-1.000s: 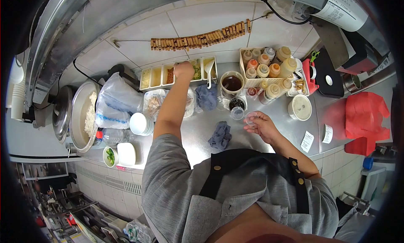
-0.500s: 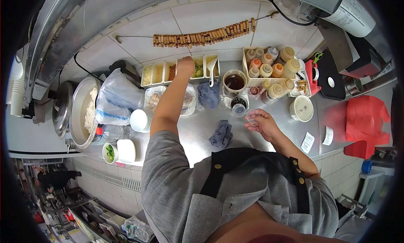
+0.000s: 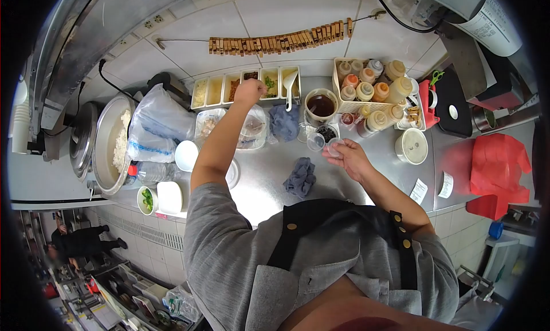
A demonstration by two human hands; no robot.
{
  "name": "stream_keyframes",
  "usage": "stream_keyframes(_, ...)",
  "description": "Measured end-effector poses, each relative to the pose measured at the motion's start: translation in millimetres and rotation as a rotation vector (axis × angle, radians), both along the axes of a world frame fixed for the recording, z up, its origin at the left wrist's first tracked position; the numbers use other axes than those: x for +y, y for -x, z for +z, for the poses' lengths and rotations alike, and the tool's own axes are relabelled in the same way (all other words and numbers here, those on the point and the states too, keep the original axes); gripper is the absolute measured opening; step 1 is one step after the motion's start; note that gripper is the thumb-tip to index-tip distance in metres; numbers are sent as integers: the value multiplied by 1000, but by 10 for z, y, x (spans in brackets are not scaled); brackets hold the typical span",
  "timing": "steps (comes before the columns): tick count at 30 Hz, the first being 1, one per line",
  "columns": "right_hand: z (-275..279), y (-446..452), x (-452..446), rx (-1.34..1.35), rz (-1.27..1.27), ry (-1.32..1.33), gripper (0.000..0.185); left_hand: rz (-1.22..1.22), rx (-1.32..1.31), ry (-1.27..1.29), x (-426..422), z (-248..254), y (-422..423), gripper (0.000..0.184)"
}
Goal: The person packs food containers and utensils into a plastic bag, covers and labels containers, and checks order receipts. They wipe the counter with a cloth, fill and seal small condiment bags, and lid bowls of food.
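Observation:
My left hand (image 3: pixel 250 93) hangs over the front edge of the row of topping tubs (image 3: pixel 215 92), by the compartment of dark topping (image 3: pixel 251 76) and the one with chopped green bits. Its fingers are drawn together, and whatever they hold is hidden. In my right hand (image 3: pixel 350 160) is a small clear cup (image 3: pixel 336 147), pinched at the fingertips. Just left of it is another clear round cup or lid (image 3: pixel 315 142), beside a container of dark pieces (image 3: pixel 327 133). Behind these stands a tub of dark liquid (image 3: pixel 321 104).
Sauce bottles (image 3: pixel 364 91) fill a basket at the back right, near a lidded tub (image 3: pixel 411 146). A crumpled blue cloth (image 3: pixel 299 177) lies mid-counter. On the left are a rice pot (image 3: pixel 106 153), plastic bags (image 3: pixel 157 127) and white bowls (image 3: pixel 187 156). A person (image 3: pixel 86 241) is in the background.
My left hand has drawn back from the topping tub, uncovering the dark compartment. My right hand has moved left and slightly up with the clear cup. A white round item now shows beside my left forearm.

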State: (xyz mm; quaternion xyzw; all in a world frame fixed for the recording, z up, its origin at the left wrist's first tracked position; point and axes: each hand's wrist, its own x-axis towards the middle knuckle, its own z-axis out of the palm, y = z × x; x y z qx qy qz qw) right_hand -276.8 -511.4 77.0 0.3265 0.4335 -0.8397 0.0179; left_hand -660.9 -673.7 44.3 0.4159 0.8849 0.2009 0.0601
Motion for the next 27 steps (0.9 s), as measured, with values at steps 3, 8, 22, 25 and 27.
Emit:
stream_keyframes(3,178,214,-90,23,-32,-49,21,162,-168,-30,-120,-115,133,15)
stream_keyframes(8,315,674,-47,67,-43,-69,17,453,-719,-308,-269,-543,332,6)
stream_keyframes(22,381,1635,75,89,-158,-182,26,268,-659,-642,-245,907,-550,14)
stream_keyframes(25,405,1682,72,108,-158,-164,28,174,-256,-638,-168,1046,-969,13)
stream_keyframes(27,450,1693,74,114,-174,-152,28,110,13,-622,-190,1097,-1106,13)
